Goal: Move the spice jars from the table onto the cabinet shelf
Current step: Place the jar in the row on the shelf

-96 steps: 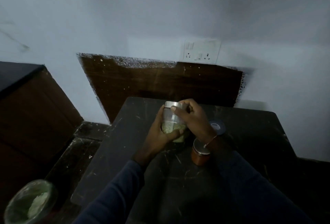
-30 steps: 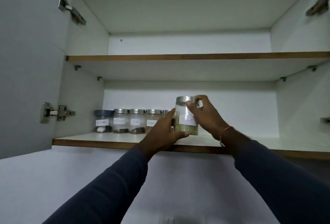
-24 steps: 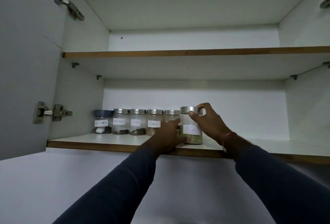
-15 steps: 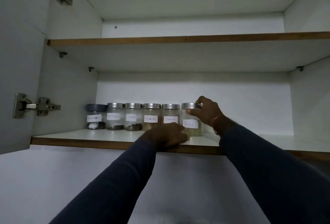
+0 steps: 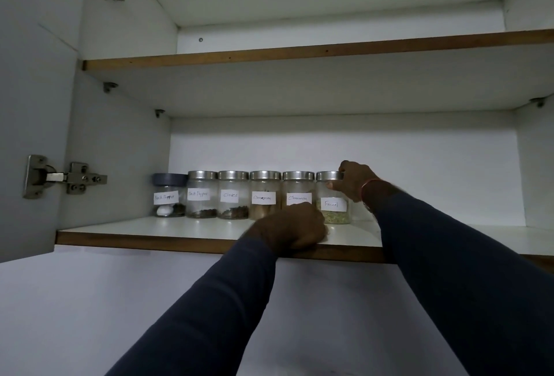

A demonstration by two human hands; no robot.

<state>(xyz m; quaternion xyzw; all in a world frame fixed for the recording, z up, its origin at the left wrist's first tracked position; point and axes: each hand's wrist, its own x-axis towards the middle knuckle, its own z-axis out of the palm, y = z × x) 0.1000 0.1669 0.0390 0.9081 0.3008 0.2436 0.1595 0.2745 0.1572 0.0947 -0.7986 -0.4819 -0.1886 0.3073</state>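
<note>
Pinches the steel lid of the Fennel jar (image 5: 333,206) with the right hand (image 5: 355,180), thumb in front and fingers over the top: grip closed on the jar. Has that jar upright on the lower cabinet shelf (image 5: 150,230), at the 3 o'clock end of a row of six, just beside the second Cinnamon jar (image 5: 298,188) at its 9 o'clock. Rests the left hand (image 5: 292,227) on the shelf's front edge, at the jar's 7 o'clock, fingers curled under, grip closed on nothing.
</note>
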